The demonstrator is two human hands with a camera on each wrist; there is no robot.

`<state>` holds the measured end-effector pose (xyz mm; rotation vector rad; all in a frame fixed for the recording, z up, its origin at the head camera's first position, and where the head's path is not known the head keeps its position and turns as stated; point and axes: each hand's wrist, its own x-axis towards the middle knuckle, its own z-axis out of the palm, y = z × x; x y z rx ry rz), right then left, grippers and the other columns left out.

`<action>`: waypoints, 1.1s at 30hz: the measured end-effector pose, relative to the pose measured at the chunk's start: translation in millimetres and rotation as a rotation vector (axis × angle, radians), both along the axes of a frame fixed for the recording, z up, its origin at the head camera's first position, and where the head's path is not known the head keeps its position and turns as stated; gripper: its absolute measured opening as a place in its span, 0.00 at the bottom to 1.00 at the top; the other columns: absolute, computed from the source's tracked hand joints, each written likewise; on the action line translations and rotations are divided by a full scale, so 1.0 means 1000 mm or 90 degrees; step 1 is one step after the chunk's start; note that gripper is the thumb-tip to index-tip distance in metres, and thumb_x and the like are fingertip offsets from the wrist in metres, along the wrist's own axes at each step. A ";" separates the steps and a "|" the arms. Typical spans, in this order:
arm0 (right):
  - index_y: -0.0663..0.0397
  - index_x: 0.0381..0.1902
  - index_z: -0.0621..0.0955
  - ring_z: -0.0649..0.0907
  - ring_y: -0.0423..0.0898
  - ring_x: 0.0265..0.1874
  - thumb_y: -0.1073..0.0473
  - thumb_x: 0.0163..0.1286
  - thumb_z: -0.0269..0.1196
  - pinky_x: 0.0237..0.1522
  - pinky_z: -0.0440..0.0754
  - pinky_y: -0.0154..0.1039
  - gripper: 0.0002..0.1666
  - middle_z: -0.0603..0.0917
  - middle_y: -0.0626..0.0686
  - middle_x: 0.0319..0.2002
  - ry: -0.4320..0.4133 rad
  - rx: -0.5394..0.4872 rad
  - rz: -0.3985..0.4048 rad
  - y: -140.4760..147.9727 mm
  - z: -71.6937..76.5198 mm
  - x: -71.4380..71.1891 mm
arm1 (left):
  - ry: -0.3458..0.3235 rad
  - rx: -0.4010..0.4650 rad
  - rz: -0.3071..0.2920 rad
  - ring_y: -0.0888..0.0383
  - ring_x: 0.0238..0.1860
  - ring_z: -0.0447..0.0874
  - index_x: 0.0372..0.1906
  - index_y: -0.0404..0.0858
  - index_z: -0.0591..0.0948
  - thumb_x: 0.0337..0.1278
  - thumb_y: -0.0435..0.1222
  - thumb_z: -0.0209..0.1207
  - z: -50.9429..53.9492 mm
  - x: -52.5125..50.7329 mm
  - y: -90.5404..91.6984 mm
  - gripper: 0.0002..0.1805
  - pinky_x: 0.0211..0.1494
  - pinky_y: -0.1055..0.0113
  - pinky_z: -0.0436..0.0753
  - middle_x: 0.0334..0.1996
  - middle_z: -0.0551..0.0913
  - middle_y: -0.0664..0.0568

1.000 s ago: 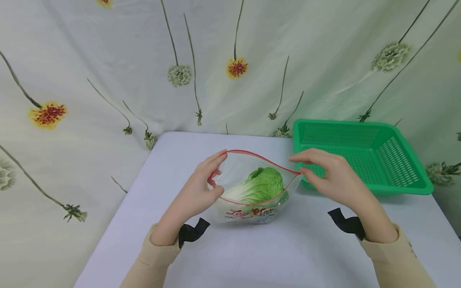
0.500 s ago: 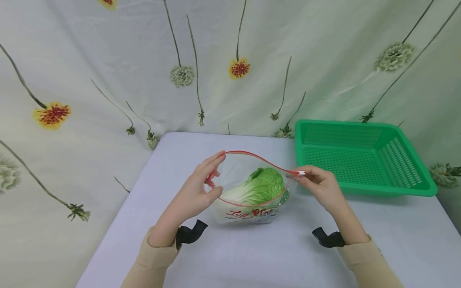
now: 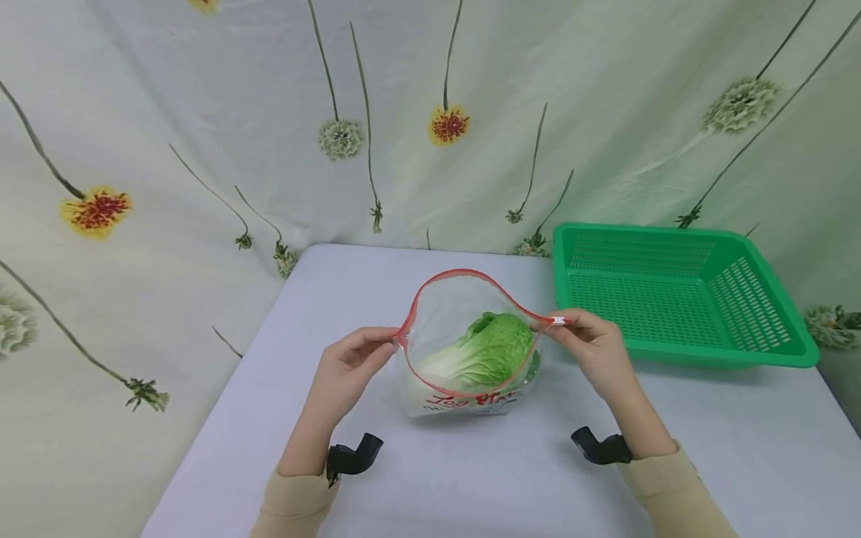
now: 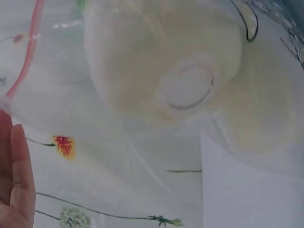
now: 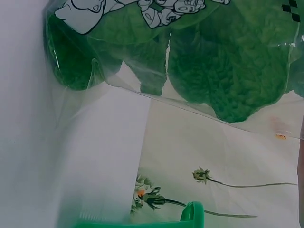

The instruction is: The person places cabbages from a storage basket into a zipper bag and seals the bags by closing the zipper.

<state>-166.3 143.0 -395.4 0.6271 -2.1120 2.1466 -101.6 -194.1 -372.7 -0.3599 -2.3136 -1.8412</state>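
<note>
A clear zip bag (image 3: 430, 407) with a red zip edge and printed front stands on the table, its mouth spread wide. Inside lies a head of leafy cabbage (image 3: 494, 347), pale stem to the left and green leaves to the right. My left hand (image 3: 346, 377) pinches the left end of the zip edge. At the right end, beside a small white slider (image 3: 559, 320), my right hand (image 3: 595, 355) pinches the edge. The left wrist view shows the cabbage's pale base (image 4: 185, 90) through the plastic; the right wrist view shows its green leaves (image 5: 232, 71).
A green plastic basket (image 3: 733, 351) stands at the back right of the white table (image 3: 269, 418), just behind my right hand. A flower-printed cloth (image 3: 269, 97) hangs behind the table and down its left side.
My right hand first closed its fingers on the bag's right end at the slider. My left hand then drew down from the rim's far side and pinched the left corner; the mouth became rounder.
</note>
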 end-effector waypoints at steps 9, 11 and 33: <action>0.40 0.38 0.87 0.86 0.32 0.41 0.68 0.67 0.63 0.47 0.81 0.25 0.15 0.89 0.35 0.36 -0.006 0.006 -0.020 -0.004 0.004 0.002 | 0.137 0.074 -0.024 0.63 0.50 0.84 0.53 0.27 0.79 0.66 0.23 0.53 -0.004 -0.002 0.007 0.13 0.56 0.72 0.81 0.50 0.85 0.59; 0.40 0.37 0.86 0.87 0.32 0.42 0.69 0.67 0.63 0.47 0.82 0.26 0.15 0.89 0.35 0.35 -0.008 0.000 -0.024 -0.005 0.005 0.002 | 0.137 0.073 -0.043 0.64 0.53 0.83 0.54 0.33 0.80 0.67 0.23 0.51 -0.006 0.000 0.005 0.15 0.58 0.73 0.80 0.51 0.85 0.59; 0.41 0.33 0.87 0.86 0.33 0.36 0.65 0.65 0.67 0.43 0.83 0.26 0.10 0.88 0.34 0.31 -0.050 0.001 -0.171 -0.007 0.044 0.006 | 0.267 0.234 0.232 0.63 0.34 0.88 0.41 0.30 0.83 0.63 0.27 0.61 0.033 -0.016 0.013 0.05 0.46 0.72 0.85 0.32 0.87 0.56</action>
